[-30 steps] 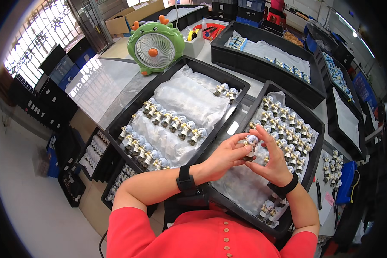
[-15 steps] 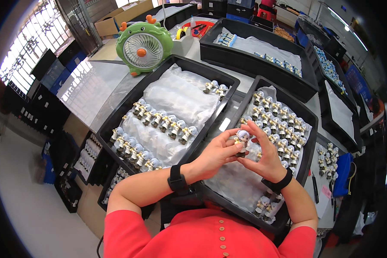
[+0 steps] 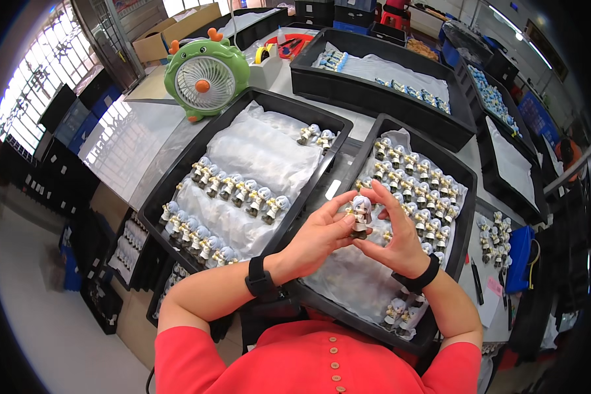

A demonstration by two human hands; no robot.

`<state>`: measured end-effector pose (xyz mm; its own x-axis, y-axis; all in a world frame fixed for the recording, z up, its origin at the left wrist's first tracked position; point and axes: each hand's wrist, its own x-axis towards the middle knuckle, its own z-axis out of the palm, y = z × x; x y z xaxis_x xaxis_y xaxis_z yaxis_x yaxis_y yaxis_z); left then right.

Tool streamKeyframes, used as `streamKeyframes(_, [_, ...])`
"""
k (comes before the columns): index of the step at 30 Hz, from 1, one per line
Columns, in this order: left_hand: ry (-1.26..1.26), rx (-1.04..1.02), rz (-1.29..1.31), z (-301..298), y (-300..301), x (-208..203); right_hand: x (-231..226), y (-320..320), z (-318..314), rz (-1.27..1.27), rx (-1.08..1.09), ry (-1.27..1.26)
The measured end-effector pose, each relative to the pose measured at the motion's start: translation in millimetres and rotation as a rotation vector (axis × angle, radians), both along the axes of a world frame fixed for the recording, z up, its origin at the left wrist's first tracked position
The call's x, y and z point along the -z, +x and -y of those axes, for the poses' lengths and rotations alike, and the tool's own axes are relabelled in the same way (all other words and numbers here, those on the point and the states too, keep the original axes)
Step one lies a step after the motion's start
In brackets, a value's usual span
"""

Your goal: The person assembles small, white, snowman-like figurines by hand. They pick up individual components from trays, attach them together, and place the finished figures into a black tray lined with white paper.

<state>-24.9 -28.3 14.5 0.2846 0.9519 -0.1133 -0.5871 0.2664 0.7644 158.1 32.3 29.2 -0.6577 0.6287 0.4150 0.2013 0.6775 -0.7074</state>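
In front of me, my left hand [image 3: 318, 236] pinches a small figurine [image 3: 360, 213] upright between thumb and fingers. It has pale lilac-grey hair, a white-and-gold outfit and a dark base. Curved beside it is my right hand [image 3: 400, 241], thumb and fingers apart; its thumb tip lies close to the base, and I cannot tell whether it touches. Below both hands, a black tray [image 3: 469, 197] lined with white film carries rows of similar figurines [image 3: 423, 194]. A second black tray [image 3: 152, 200] to the left holds more figurines [image 3: 243, 190] in spaced rows.
A green animal-shaped fan [image 3: 205, 79] stands beyond the left tray. Farther back, a large black bin [image 3: 381, 98] holds blue figurines. On the right are loose figurines [image 3: 494, 240], a black pen [image 3: 477, 281] and a blue pouch [image 3: 520, 259]. Stacked dark crates line the left.
The whole view has shifted slightly, with the scene now farther left. The figurine stays in my left hand and is turned a little; my right hand keeps its curved pose beside it.
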Motion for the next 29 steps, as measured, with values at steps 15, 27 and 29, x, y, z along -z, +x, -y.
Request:
streamKeyframes(15, [-0.040,0.183,0.109,-0.8,5.4,1.4,10.0,-9.4,9.7,-0.069,-0.074,0.065])
streamKeyframes(27, [-0.130,0.185,0.275,-3.0,-0.4,-1.3,11.9,-8.4,8.3,-0.143,-0.052,-0.108])
streamKeyframes(29, [-0.125,0.196,0.288,-4.0,-1.1,1.1,12.3,-8.1,7.2,-0.157,-0.066,-0.170])
